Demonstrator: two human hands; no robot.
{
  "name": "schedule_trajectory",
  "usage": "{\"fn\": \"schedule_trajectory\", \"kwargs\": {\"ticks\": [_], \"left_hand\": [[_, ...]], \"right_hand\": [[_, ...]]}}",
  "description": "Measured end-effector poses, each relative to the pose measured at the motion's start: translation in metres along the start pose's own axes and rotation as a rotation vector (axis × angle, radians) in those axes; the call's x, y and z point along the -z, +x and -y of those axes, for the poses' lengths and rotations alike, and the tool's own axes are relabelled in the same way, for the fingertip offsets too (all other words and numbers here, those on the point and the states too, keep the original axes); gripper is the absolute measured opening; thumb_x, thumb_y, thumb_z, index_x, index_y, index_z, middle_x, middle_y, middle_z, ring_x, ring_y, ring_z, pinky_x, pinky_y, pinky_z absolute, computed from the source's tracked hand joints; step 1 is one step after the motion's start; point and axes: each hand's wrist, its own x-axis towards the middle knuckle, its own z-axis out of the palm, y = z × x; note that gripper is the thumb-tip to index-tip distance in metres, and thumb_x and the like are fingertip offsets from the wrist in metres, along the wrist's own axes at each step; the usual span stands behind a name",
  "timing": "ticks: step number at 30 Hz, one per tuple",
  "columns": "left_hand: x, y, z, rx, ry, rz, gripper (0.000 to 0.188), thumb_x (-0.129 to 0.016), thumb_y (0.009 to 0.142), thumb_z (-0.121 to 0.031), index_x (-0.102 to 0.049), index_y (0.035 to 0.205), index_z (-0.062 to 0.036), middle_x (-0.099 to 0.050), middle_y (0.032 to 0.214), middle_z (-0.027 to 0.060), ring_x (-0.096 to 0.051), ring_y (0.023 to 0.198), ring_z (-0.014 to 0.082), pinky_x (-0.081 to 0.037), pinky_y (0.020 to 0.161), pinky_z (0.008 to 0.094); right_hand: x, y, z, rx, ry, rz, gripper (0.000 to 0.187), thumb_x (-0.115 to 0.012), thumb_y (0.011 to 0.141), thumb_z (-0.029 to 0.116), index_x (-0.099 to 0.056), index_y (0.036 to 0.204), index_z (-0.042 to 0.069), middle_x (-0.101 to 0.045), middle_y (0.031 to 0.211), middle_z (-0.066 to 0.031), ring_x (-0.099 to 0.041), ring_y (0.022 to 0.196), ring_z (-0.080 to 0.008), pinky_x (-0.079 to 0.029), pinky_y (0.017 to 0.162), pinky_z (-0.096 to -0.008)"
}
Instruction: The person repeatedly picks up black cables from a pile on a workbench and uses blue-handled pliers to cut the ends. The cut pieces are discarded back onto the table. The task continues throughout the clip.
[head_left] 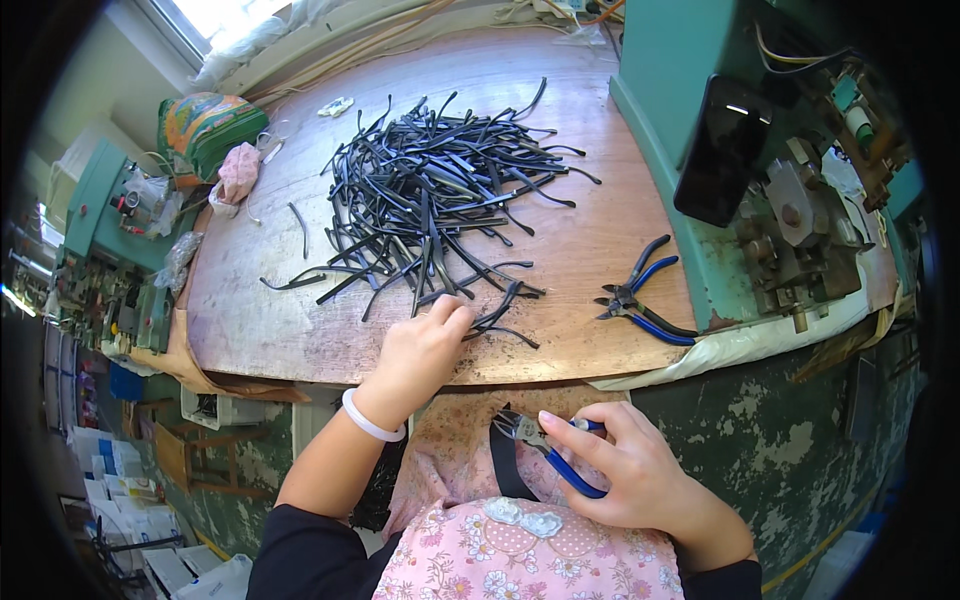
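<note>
A large heap of dark eyeglass temples [430, 180] is spread over the wooden tabletop [590, 220]. My left hand [425, 345] is at the heap's near edge, its fingers curled and pinched on temples [495, 322] that stick out to its right. Its fingertips are partly hidden. In front of my apron, below the table edge, my right hand [625, 460] is closed around blue-handled cutting pliers [560, 462], jaws pointing up and left. Two more pairs of blue- and black-handled cutting pliers [640, 298] lie together right of the heap.
A green machine [650, 110] with a black phone [722, 150] on it stands at the right. Another green machine [115, 210] is at the left. A printed bag [205, 135] and a pink cloth bundle [238, 172] lie at the far left. My floral apron [450, 550] covers my lap.
</note>
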Motion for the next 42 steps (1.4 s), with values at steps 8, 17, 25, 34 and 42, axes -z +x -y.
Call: {"fn": "schedule_trajectory", "kwargs": {"ticks": [8, 17, 25, 34, 42], "left_hand": [[0.034, 0.009, -0.038, 0.453, -1.538, 0.116, 0.031, -0.044, 0.106, -0.036, -0.053, 0.1, -0.0076, -0.051, 0.07, 0.0001, -0.036, 0.046, 0.0038, -0.029, 0.041, 0.0187], [0.04, 0.004, -0.053, 0.403, -1.904, 0.072, 0.038, -0.04, 0.106, -0.044, -0.045, 0.088, -0.011, -0.045, 0.064, 0.001, -0.026, 0.04, 0.0039, -0.02, 0.033, 0.0199], [0.042, 0.001, -0.06, 0.363, -1.858, -0.045, 0.035, -0.042, 0.106, -0.042, -0.045, 0.089, -0.0112, -0.045, 0.062, 0.0014, -0.03, 0.042, 0.0057, -0.023, 0.037, 0.0202], [0.02, -0.016, -0.099, 0.099, -1.21, -0.932, 0.04, -0.033, 0.104, -0.052, -0.036, 0.092, -0.0147, -0.038, 0.061, -0.0007, -0.027, 0.043, 0.009, -0.03, 0.04, 0.0253], [0.017, -0.019, -0.104, 0.13, -1.248, -1.011, 0.042, -0.041, 0.103, -0.05, -0.038, 0.094, -0.0094, -0.045, 0.059, 0.0032, -0.034, 0.044, 0.0102, -0.037, 0.045, 0.0251]], "right_hand": [[-0.002, 0.002, -0.005, -0.023, -0.095, -0.048, 0.067, -0.078, 0.071, 0.017, -0.06, 0.136, 0.02, -0.052, 0.104, -0.0101, -0.056, 0.086, -0.0274, -0.046, 0.076, -0.0399], [0.0, 0.011, 0.006, 0.087, -0.258, -0.007, 0.057, -0.076, 0.075, 0.027, -0.065, 0.131, 0.023, -0.052, 0.108, -0.0064, -0.05, 0.102, -0.0251, -0.038, 0.086, -0.0399], [0.001, 0.007, 0.002, 0.104, -0.227, -0.003, 0.059, -0.078, 0.073, 0.028, -0.065, 0.131, 0.024, -0.052, 0.102, -0.0073, -0.054, 0.091, -0.0247, -0.045, 0.078, -0.038], [0.0, 0.007, 0.014, 0.038, -0.122, -0.06, 0.066, -0.08, 0.071, 0.024, -0.062, 0.134, 0.022, -0.053, 0.099, -0.0091, -0.055, 0.077, -0.0242, -0.047, 0.071, -0.036], [-0.005, 0.003, 0.01, 0.053, -0.189, -0.066, 0.066, -0.08, 0.071, 0.023, -0.062, 0.134, 0.022, -0.053, 0.096, -0.0091, -0.056, 0.076, -0.0253, -0.049, 0.068, -0.0356]]}}
